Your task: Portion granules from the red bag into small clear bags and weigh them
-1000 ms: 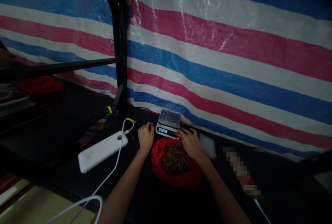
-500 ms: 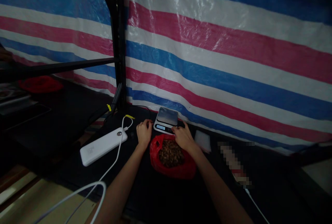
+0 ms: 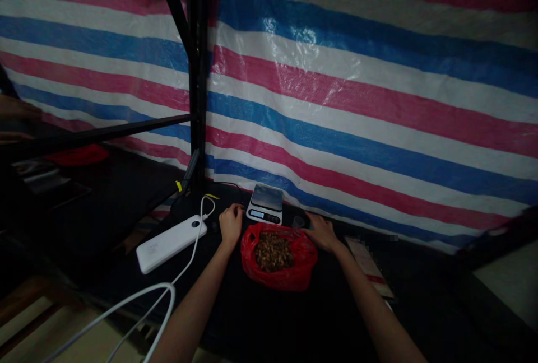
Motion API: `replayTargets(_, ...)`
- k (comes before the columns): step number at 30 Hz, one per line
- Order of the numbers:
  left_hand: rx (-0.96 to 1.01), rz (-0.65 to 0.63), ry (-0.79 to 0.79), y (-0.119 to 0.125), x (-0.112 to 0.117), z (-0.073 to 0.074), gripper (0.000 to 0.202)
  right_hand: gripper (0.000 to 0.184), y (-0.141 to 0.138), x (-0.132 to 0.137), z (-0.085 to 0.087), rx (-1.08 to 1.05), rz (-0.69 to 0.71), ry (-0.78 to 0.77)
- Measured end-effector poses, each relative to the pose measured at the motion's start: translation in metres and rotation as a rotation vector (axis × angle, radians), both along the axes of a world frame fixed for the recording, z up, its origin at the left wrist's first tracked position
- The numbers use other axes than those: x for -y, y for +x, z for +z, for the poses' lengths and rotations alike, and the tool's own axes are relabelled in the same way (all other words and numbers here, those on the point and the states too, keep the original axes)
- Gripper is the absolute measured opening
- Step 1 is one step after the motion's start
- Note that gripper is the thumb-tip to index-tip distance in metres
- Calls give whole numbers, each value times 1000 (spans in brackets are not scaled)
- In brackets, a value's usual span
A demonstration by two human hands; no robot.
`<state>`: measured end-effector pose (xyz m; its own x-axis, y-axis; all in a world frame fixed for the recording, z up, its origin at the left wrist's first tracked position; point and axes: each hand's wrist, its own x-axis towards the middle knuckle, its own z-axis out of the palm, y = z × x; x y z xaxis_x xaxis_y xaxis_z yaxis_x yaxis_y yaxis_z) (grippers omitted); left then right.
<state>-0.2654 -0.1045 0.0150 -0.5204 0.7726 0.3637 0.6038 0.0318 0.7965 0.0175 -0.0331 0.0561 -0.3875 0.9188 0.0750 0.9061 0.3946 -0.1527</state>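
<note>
Right hand (image 3: 321,231) shifted off scale (image 3: 265,204), spread flat, left hand (image 3: 231,224) curled beside red bag (image 3: 275,256)

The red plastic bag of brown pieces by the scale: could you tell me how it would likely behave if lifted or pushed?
The red plastic bag looks thin and crumpled, so it would probably sag rather than hold shape. Its mouth lies open over the loose brown pieces, so tipping may spill them. On the dark table it would likely bunch when pushed.

No writing can be read. The scale (image 3: 265,206), far on the bench, has a lit display too small to make out, and the faint mark on the white power bank (image 3: 171,243) at left is illegible.
</note>
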Motion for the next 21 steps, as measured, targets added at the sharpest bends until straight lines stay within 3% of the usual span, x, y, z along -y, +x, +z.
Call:
replayTargets(6,-40,-1,-9,4,4,6,23,30,-19,1,-10,-126,17,10)
replayTargets(9,10,-20,2,5,6,12,23,31,-19,5,0,-191,48,30)
replayTargets(13,266,-54,67,13,27,14,26,43,-15,28,28,-274,202,23)
replayTargets(16,434,24,136,29,60,1,27,34,-22,56,45,-96,382,40)
replayTargets(18,523,96,90,44,83,-12,33,21,-32,70,51,115,451,115)
replayTargets(21,664,50,-3,69,105,-27,44,21,-50,83,51,313,545,195)
